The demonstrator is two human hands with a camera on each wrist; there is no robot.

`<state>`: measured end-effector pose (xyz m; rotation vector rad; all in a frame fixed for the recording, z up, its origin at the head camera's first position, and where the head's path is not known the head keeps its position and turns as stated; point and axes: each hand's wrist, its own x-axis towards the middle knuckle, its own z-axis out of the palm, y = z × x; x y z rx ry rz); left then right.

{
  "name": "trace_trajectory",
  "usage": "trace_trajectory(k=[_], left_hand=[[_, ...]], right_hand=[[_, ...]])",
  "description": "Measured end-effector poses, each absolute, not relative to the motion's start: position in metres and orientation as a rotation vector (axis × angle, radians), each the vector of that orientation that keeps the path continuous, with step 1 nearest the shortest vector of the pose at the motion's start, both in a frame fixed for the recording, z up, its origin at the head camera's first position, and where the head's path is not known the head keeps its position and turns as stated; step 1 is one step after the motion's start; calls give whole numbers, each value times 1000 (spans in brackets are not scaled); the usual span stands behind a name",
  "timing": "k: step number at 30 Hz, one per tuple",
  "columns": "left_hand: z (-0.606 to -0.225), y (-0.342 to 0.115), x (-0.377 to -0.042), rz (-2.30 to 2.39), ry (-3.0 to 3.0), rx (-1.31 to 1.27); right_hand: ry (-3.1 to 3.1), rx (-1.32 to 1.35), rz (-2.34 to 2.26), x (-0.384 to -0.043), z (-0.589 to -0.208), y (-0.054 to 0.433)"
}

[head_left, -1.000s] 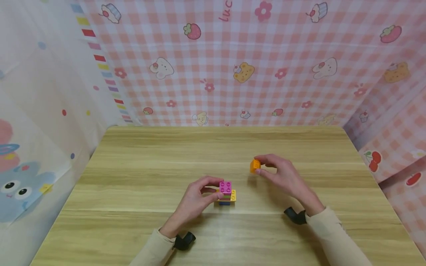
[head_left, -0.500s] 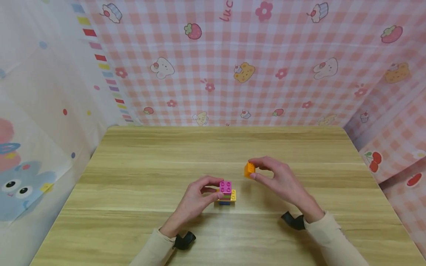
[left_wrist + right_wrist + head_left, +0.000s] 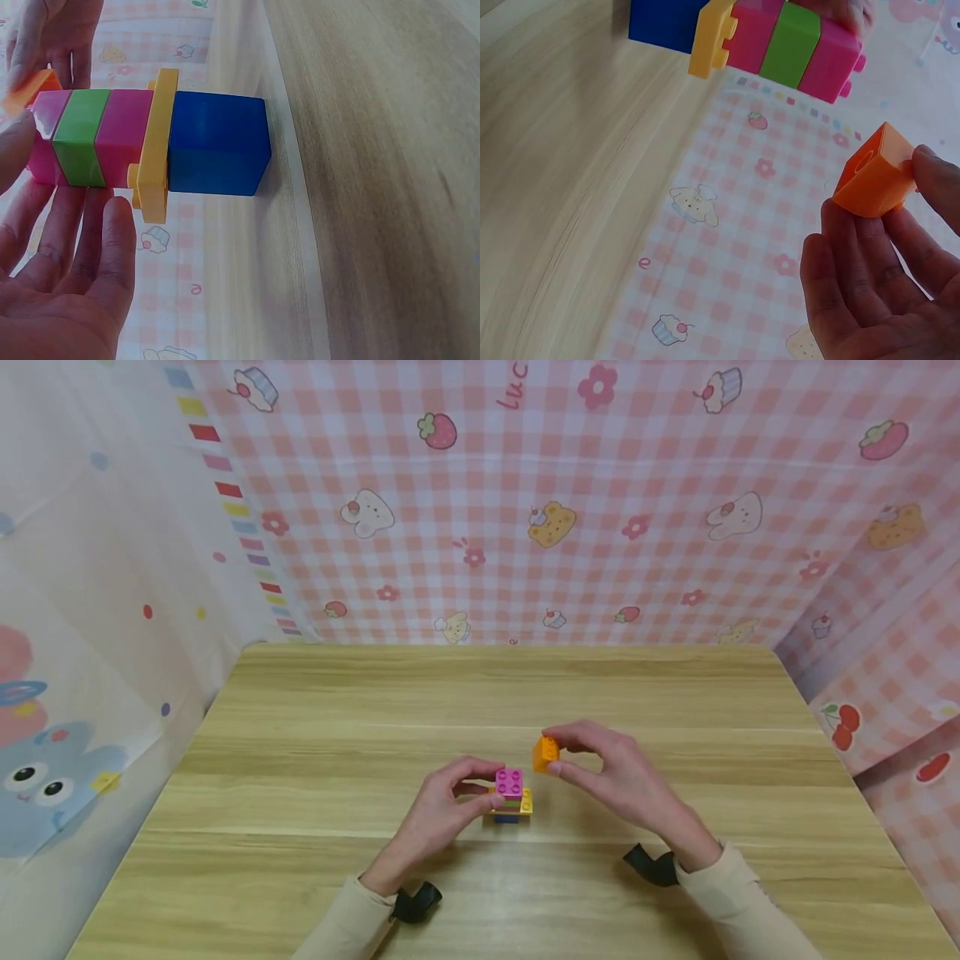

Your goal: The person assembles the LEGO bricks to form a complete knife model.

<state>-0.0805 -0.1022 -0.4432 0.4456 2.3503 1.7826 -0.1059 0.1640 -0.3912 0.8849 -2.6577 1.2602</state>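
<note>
A short tower of toy building blocks stands near the middle of the table. From the bottom it has a blue block [image 3: 217, 142], a flat yellow plate [image 3: 156, 172], a pink block, a green block [image 3: 80, 139] and a pink top block [image 3: 508, 782] with bare studs. My left hand [image 3: 442, 810] grips its upper part between thumb and fingers. To the right, my right hand [image 3: 618, 772] pinches an orange block [image 3: 877, 172] in the air, apart from the tower. In the right wrist view, the orange block's hollow underside partly shows.
The wooden table [image 3: 300, 760] reaches back to a pink checked cloth [image 3: 480, 527] hung behind it. White patterned cloth [image 3: 97, 568] hangs at the left. A black strap piece [image 3: 417, 903] juts from the left wrist, and another black piece [image 3: 651, 866] from the right.
My right hand has carried the orange block leftward and toward me, closer to the tower. The left hand and the tower have stayed in place.
</note>
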Motion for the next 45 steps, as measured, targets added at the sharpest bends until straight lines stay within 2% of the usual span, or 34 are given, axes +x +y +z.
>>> trace_trajectory(k=[45], left_hand=[[-445,-106,-83,1829,2311,510]], right_hand=[[-2594,1087,1241,-97,-395,125]])
